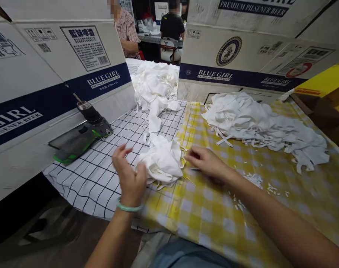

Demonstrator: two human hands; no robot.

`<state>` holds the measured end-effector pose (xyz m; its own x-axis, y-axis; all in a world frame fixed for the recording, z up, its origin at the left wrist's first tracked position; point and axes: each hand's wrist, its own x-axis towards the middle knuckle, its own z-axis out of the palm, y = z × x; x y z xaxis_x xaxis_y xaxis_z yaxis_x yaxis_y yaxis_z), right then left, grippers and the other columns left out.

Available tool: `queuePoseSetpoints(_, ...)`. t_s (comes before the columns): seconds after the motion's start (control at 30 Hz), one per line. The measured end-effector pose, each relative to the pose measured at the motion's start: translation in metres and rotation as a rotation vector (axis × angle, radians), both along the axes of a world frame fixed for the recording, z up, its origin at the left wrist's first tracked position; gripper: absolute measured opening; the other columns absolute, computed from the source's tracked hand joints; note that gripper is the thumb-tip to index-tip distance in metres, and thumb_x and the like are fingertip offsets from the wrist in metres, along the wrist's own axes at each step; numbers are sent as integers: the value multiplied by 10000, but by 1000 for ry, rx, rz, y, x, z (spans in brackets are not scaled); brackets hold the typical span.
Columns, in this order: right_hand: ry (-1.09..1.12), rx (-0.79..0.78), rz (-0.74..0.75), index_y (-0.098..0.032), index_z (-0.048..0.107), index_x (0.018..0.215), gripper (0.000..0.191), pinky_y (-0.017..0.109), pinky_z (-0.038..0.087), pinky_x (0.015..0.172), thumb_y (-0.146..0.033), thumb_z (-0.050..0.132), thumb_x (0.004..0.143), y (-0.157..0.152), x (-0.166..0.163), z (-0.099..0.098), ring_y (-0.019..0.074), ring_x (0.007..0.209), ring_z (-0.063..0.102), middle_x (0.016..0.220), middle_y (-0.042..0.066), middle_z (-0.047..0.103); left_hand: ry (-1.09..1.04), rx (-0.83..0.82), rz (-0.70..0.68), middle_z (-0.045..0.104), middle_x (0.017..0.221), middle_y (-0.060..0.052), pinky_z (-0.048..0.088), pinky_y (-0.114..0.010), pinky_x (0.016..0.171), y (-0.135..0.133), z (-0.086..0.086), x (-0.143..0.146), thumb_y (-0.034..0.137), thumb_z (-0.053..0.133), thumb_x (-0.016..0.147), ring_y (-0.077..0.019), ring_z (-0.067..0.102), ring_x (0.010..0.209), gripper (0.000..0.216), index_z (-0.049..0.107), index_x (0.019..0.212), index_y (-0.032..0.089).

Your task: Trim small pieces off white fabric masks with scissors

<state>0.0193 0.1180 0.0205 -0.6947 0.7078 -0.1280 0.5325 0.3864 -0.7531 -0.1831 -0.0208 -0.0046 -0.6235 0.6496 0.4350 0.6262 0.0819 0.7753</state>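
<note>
My left hand point(129, 175) hovers over the black-and-white grid cloth point(108, 156), fingers spread, its thumb touching the edge of a small heap of white fabric pieces point(162, 160). A pale green bangle point(128, 207) circles that wrist. My right hand point(204, 160) lies on the yellow checked cloth point(208, 216) just right of the same heap, fingers curled toward its edge; whether they pinch a strip is unclear.
A large pile of white fabric strips point(259, 126) lies at right, another pile point(155, 85) at the back. A cordless drill point(82, 134) lies at left. Blue Girl beer cartons point(46, 85) point(242, 56) wall both sides. Two people sit in the background. White scraps point(253, 180) dot the yellow cloth.
</note>
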Motion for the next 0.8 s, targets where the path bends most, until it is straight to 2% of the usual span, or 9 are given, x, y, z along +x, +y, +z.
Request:
queuePoseSetpoints(0.07, 66, 118, -137, -186, 618, 873, 76, 342, 437, 828, -235, 624, 816, 11, -21, -13, 186, 860, 556, 889, 30, 632, 226, 21, -166, 442, 1391, -155, 288, -498, 1150, 9, 5, 19, 154, 568, 814, -299, 378, 1352, 407, 471, 1209, 187)
queuePoseSetpoints(0.1, 83, 144, -166, -184, 618, 871, 121, 374, 420, 897, -185, 663, 760, 16, -32, -19, 209, 943, 550, 944, 47, 634, 295, 3, -242, 476, 1367, -155, 308, -495, 1142, 14, 6, 27, 169, 566, 832, -297, 412, 1325, 388, 480, 1210, 182)
queuePoseSetpoints(0.2, 133, 161, -202, -180, 581, 764, 103, 414, 394, 957, -164, 676, 727, 26, -51, -29, 240, 1022, 532, 950, 68, 627, 348, -82, -345, 588, 1234, -135, 425, -454, 1051, 27, -3, 30, 183, 552, 861, -278, 530, 1192, 260, 545, 1121, 186)
queuePoseSetpoints(0.3, 227, 157, -205, -201, 538, 802, 99, 338, 449, 857, -273, 581, 854, 26, -45, -14, 181, 904, 574, 879, 19, 614, 360, -145, -371, 657, 1065, -118, 493, -461, 913, 33, -12, 14, 198, 581, 844, -290, 603, 1017, 90, 613, 928, 198)
queuePoseSetpoints(0.4, 445, 69, -196, -222, 482, 880, 143, 263, 467, 667, -354, 532, 908, 16, -33, 23, 127, 678, 581, 724, -48, 541, 335, -101, -260, 637, 1066, -150, 445, -524, 939, 28, -2, 11, 234, 563, 872, -325, 563, 1056, 90, 628, 909, 185)
queuePoseSetpoints(0.47, 598, 45, -186, -226, 465, 878, 138, 246, 449, 591, -336, 545, 906, 1, -28, 47, 112, 597, 556, 676, -62, 500, 170, -32, -271, 632, 986, -129, 451, -481, 923, 18, 14, 23, 293, 535, 917, -290, 569, 1004, 151, 633, 883, 183)
queuePoseSetpoints(0.57, 611, 259, -105, -234, 484, 857, 74, 242, 432, 558, -229, 553, 884, -38, -23, 61, 111, 607, 540, 715, -37, 535, -426, -19, -542, 643, 844, -75, 506, -368, 772, 2, 36, 48, 468, 389, 987, -206, 598, 803, 409, 658, 850, 192)
queuePoseSetpoints(0.67, 493, 535, 80, -237, 494, 834, 128, 263, 411, 546, -111, 511, 828, -88, -14, 40, 129, 585, 532, 660, -28, 559, -960, -95, -613, 679, 820, -45, 529, -311, 681, -7, 42, 61, 531, 491, 932, -175, 626, 733, 381, 671, 931, 195)
queuePoseSetpoints(0.8, 449, 490, 282, -226, 522, 851, 65, 274, 420, 532, -164, 542, 848, -125, 6, 5, 141, 581, 564, 663, -12, 617, -1203, -216, -511, 692, 736, -20, 538, -253, 596, -4, 35, 58, 376, 764, 744, -160, 654, 681, 265, 672, 885, 171)
